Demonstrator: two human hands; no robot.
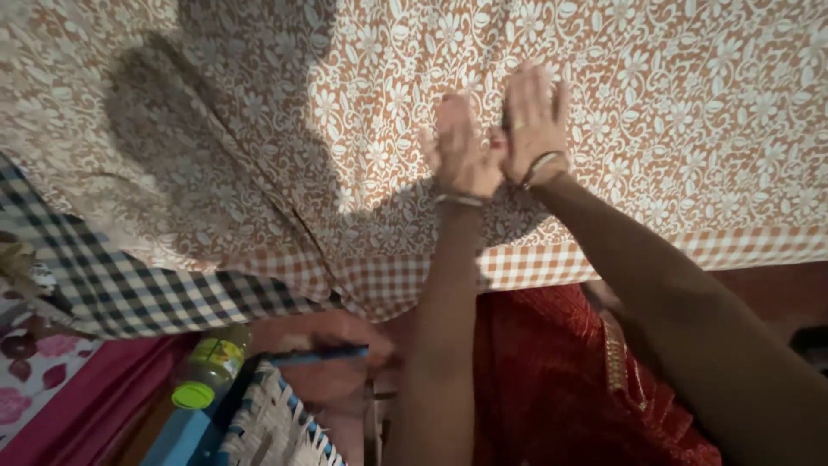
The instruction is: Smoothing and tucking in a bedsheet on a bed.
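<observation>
- Two bare hands press side by side on a brown cloth with a white floral pattern (285, 112), seen from above by a head-worn camera.
- The left hand (461, 147) lies flat on the cloth, its fingers (448, 116) stretched out and held close together, clamped on nothing; the flat palm appears to pin or smooth the fabric rather than grip it.
- The right hand (535, 116) sits just beside it, touching or nearly touching at the thumb side, fingers likewise extended and resting on the cloth. Something small and reddish shows between the two hands, too blurred to identify; whether either hand pinches it cannot be told.
- A thin bangle (457, 200) circles the left wrist, and another bangle (539, 166) the right.
- The floral cloth spreads across the whole upper part of the view and ends near the person in a border of orange-and-white check (535, 263), which hangs over the near edge, suggesting the cloth is draped over a raised surface.
- At left, a dark blue-and-white checked cloth (129, 293) lies under the floral one's folded corner.
- Below the edge, a red garment (552, 388) covers the person's lap.
- Lower left, well apart from the hands: a small bottle with a green cap (207, 371) on its side, a blue pen-like stick (319, 354), and a woven white-and-blue item (276, 427), beside a pink floral fabric (34, 371).
</observation>
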